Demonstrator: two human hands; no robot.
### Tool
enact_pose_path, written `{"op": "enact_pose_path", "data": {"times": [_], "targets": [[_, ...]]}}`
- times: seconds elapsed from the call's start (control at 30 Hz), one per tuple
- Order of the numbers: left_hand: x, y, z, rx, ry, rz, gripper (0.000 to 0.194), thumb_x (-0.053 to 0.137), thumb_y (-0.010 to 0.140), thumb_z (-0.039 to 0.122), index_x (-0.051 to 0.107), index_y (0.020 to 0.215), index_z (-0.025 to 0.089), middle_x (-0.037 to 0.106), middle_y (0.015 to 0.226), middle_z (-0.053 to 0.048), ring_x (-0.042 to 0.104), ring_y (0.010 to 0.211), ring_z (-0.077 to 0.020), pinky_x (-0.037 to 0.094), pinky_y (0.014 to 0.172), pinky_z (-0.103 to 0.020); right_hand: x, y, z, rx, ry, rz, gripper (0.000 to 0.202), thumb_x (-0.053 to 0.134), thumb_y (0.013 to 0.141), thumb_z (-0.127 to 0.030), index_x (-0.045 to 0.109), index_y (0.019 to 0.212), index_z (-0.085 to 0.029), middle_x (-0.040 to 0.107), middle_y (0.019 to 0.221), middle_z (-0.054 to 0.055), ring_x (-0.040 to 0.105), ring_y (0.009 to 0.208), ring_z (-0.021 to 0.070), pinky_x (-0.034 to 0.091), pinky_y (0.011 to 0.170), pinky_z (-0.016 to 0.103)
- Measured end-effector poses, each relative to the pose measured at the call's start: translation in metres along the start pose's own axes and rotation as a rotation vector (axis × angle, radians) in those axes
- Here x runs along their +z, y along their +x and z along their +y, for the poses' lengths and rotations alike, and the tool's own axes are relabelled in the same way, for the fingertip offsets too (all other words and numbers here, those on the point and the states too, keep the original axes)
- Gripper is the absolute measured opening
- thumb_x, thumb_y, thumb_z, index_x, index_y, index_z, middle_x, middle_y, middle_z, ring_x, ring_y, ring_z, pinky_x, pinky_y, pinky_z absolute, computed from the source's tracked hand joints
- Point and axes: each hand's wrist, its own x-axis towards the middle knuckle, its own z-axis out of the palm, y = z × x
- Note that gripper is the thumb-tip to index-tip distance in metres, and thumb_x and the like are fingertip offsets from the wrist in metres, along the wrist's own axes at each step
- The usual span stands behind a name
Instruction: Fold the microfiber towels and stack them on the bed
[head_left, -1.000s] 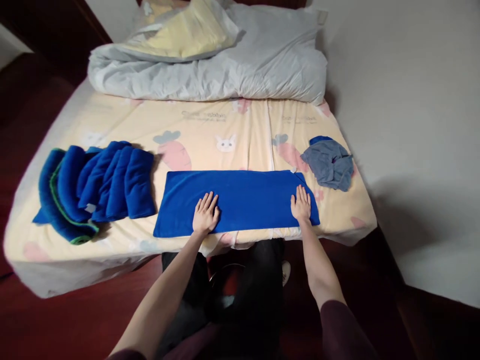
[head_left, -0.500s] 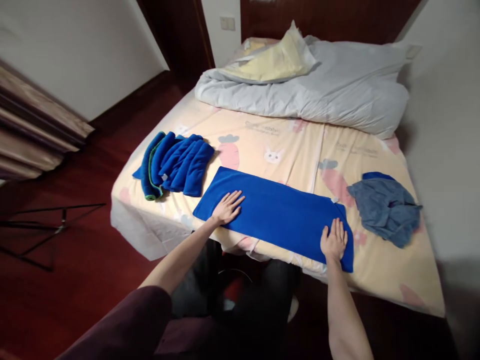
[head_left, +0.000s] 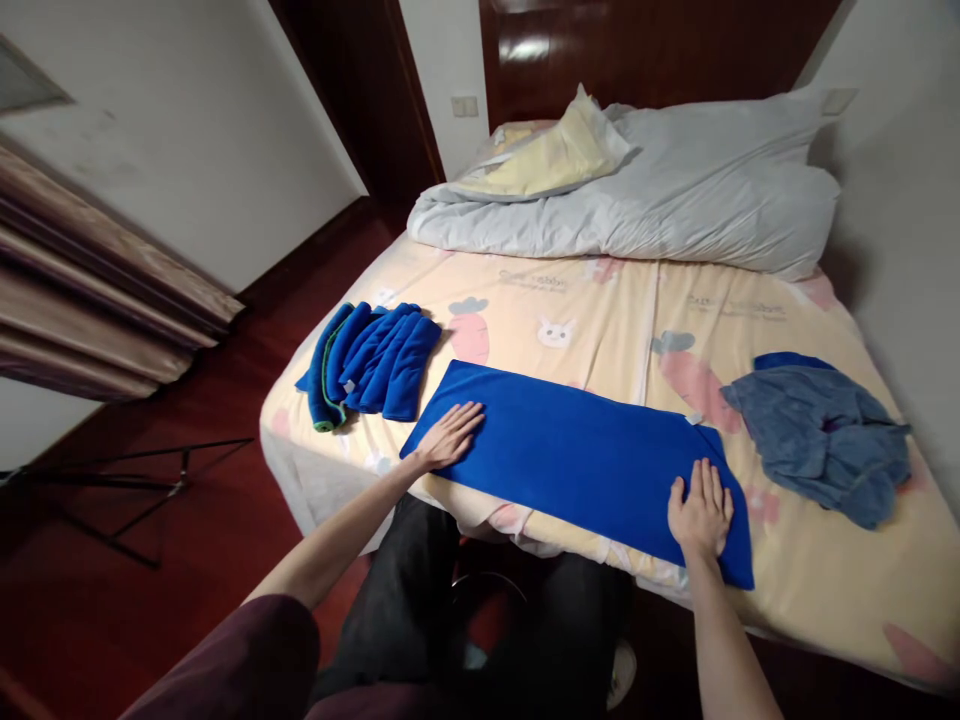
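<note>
I see the left hand [head_left: 450, 437] resting closer to the left end of the blue cloth [head_left: 577, 450] than it did a second ago, when it lay further in toward the middle. The right hand [head_left: 703, 510] keeps its place near the right end, so the two hands now sit wider apart. My view has also swung left, bringing in a curtain [head_left: 82, 300] and the thin black legs of a stand [head_left: 184, 470] on the floor.

Both hands lie palm down with fingers stretched out, apart from each other and gripping nothing. The cloth is spread along the near edge of the bed [head_left: 600, 350], a small pale tag [head_left: 694, 418] at its far edge toward the right. I judge that the wider spread helps keep both ends flat; the surface looks smooth between the hands, though I can't tell how hard either one presses.

To the left of the cloth I have a pile of blue fabric [head_left: 386, 365], and to the right, a crumpled grey-blue cloth [head_left: 825, 440]; neither hand touches them. A bunched pale quilt [head_left: 675, 200] lies across the far end.
</note>
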Motion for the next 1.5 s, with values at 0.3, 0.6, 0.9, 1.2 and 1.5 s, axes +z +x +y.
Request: {"op": "enact_pose_path", "data": {"times": [0.3,0.6,0.9,1.2,1.5], "targets": [[0.014,0.08,-0.053,-0.343,-0.029,0.157,0.064,0.036,0.106,0.045,0.041,0.164,0.018,0.029,0.173,-0.011,0.018,0.164,-0.0319,0.018,0.132,-0.057,0.004,0.0,0.005,-0.031,-0.015,0.018,0.066,0.03,0.103,-0.036,0.039,0.164,-0.012,0.048,0.162,0.018,0.042,0.154,0.0312,0.029,0.128,0.057],[0.009,0.083,-0.082,-0.438,-0.068,0.185,0.076,0.027,0.104,0.055,0.036,0.164,0.01,0.026,0.174,-0.015,0.018,0.164,-0.0312,0.015,0.133,-0.053,-0.006,0.0,-0.004,0.013,-0.088,-0.066,0.063,0.026,0.108,-0.041,0.046,0.158,-0.009,0.049,0.163,0.015,0.039,0.155,0.0264,0.027,0.13,0.05],[0.006,0.081,-0.077,-0.402,-0.07,0.21,0.072,0.028,0.107,0.051,0.034,0.163,0.006,0.024,0.175,-0.014,0.018,0.163,-0.0301,0.015,0.132,-0.055,-0.023,0.079,0.032,0.147,0.0,0.038,0.053,0.033,0.106,-0.038,0.073,0.123,-0.008,0.074,0.126,0.022,0.065,0.12,0.0292,0.044,0.113,0.045],[-0.01,0.082,-0.06,-0.451,-0.028,0.14,0.071,0.023,0.107,0.049,0.032,0.165,0.009,0.023,0.175,-0.014,0.017,0.163,-0.0293,0.014,0.133,-0.05,-0.013,0.169,0.053,0.31,0.094,-0.267,0.024,0.068,0.088,-0.03,0.079,0.091,-0.009,0.079,0.093,0.018,0.074,0.087,0.0284,0.056,0.081,0.035],[-0.015,0.083,-0.055,-0.459,-0.038,0.142,0.074,0.02,0.105,0.052,0.033,0.165,0.009,0.025,0.174,-0.016,0.018,0.163,-0.0292,0.013,0.133,-0.05,0.001,0.084,-0.071,-0.286,-0.025,-0.264,0.055,0.035,0.108,-0.038,0.051,0.155,-0.016,0.044,0.165,0.015,0.038,0.154,0.0274,0.03,0.127,0.048]]}}
